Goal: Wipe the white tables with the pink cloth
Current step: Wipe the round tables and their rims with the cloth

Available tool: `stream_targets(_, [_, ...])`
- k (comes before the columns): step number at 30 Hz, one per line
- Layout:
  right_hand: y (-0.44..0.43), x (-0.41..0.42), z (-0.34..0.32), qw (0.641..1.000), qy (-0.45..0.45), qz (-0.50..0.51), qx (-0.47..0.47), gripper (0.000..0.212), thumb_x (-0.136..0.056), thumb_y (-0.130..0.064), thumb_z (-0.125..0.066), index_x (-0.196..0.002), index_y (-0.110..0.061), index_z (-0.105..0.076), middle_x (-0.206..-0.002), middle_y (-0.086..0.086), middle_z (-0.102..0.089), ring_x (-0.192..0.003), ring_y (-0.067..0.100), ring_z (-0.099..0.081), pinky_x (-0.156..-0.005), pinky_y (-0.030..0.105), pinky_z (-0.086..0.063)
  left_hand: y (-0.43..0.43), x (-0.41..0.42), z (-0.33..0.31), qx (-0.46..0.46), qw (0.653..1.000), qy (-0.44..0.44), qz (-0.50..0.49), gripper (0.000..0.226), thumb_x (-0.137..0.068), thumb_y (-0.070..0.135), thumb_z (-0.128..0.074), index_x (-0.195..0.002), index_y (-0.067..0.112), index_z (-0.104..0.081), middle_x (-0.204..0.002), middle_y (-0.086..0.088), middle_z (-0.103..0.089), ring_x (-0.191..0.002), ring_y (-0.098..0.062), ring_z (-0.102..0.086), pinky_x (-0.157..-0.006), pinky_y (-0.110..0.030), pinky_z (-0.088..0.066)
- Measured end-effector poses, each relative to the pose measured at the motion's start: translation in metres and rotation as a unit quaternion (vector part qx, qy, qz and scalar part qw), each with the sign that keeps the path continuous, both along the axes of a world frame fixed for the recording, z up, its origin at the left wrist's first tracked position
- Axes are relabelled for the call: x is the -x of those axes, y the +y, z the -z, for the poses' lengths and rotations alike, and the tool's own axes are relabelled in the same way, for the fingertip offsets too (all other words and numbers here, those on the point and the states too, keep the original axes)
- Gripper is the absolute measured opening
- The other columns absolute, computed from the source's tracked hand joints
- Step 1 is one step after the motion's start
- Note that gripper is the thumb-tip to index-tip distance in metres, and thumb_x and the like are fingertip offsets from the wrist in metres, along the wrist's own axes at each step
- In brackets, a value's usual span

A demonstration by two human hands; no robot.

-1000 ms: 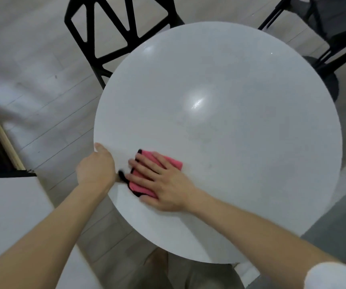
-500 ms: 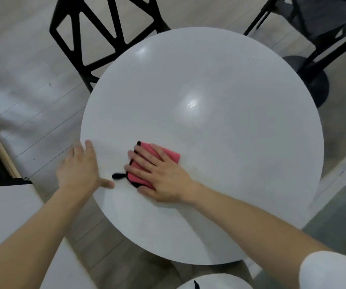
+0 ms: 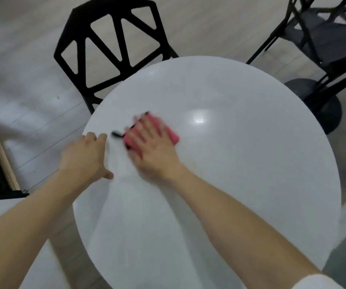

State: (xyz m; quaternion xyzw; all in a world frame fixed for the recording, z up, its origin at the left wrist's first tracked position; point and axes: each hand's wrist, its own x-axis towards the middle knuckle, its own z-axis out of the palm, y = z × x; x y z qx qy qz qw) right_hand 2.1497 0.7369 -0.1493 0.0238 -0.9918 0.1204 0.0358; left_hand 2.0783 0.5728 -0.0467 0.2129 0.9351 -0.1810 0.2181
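From my remote seat I look down on a round white glossy desk point(image 3: 230, 184) that fills most of the head view. The folded pink cloth point(image 3: 173, 137) lies on the left part of the desk top, a little towards the far side, well in from the rim. The right hand point(image 3: 153, 147) lies flat on the pink cloth with its fingers straight and spread, pressing it onto the surface and covering most of it, so only the right corner and a strip of the left edge show. The hand and cloth are smeared by motion blur. A small black loop point(image 3: 117, 134) sticks out from the cloth's left side and lies on the desk between the two hands. The left hand point(image 3: 84, 155) rests palm down on the desk's left rim, just beside the loop, with its thumb spread out onto the top and its fingers relaxed; it holds nothing. A bright spot of reflected light point(image 3: 198, 119) sits on the top to the right of the cloth. A black plastic chair with a triangular cut-out back point(image 3: 113, 44) stands at the far left edge of the desk, and a second black chair point(image 3: 324, 38) stands at the far right above a round black base point(image 3: 324, 109). Pale wooden floor planks point(image 3: 22, 59) run beneath. A white sleeve point(image 3: 318, 282) shows at the bottom right corner.
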Motion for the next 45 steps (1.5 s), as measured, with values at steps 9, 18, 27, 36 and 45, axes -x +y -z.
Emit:
stream_targets(9, [0.227,-0.002,-0.004,0.976,-0.024,0.217,-0.015,0.073,-0.107,-0.065,-0.034,-0.172,-0.031,-0.026,-0.182,0.002,-0.014,-0.169,0.024,-0.004,-0.135,0.053,-0.008,0.079,0.087,0.001,-0.056,0.997,-0.03,0.049,0.143,-0.062,0.066,-0.096,-0.171,0.026,-0.013,-0.171,-0.006,-0.029,-0.152,-0.033,-0.038,-0.115,-0.052,-0.046])
stream_targets(18, [0.245,0.006,-0.003,0.947,-0.063,0.311,-0.051,0.075,-0.107,-0.066,-0.025,-0.173,-0.031,-0.019,-0.183,0.0,-0.007,-0.169,0.022,0.001,-0.136,0.053,-0.004,0.096,0.156,0.062,-0.284,0.959,-0.01,-0.02,0.069,-0.11,0.061,-0.028,-0.167,0.021,-0.027,-0.157,-0.013,-0.05,-0.142,-0.038,-0.048,-0.113,-0.059,-0.043])
stream_targets(27, [0.04,0.144,-0.006,0.982,-0.029,0.179,-0.044,0.067,-0.112,-0.056,-0.028,-0.173,-0.029,-0.025,-0.182,0.007,-0.01,-0.169,0.028,0.001,-0.133,0.059,-0.003,0.071,0.152,0.104,-0.337,0.891,0.058,-0.297,0.046,-0.113,0.03,-0.026,-0.119,0.011,-0.067,-0.102,-0.018,-0.067,-0.106,-0.045,-0.059,-0.08,-0.042,-0.033])
stream_targets(36, [0.193,0.106,-0.005,0.897,-0.046,0.438,-0.047,0.073,-0.108,-0.064,-0.022,-0.173,-0.03,-0.022,-0.182,0.003,-0.014,-0.169,0.026,-0.004,-0.134,0.056,-0.011,0.079,0.149,0.098,-0.298,0.913,0.062,-0.272,0.041,-0.114,0.026,-0.021,-0.111,0.008,-0.058,-0.068,0.002,-0.029,-0.079,-0.035,-0.046,-0.076,-0.043,-0.032])
stream_targets(45, [0.047,0.197,-0.007,0.991,-0.056,0.118,-0.038,0.064,-0.112,-0.055,-0.029,-0.171,-0.031,-0.031,-0.181,0.002,-0.02,-0.169,0.024,-0.006,-0.134,0.056,-0.006,0.076,0.162,0.101,-0.307,0.911,0.055,-0.27,0.041,-0.114,0.025,-0.023,-0.123,0.011,-0.06,-0.067,0.003,-0.032,-0.079,-0.033,-0.047,-0.076,-0.041,-0.032])
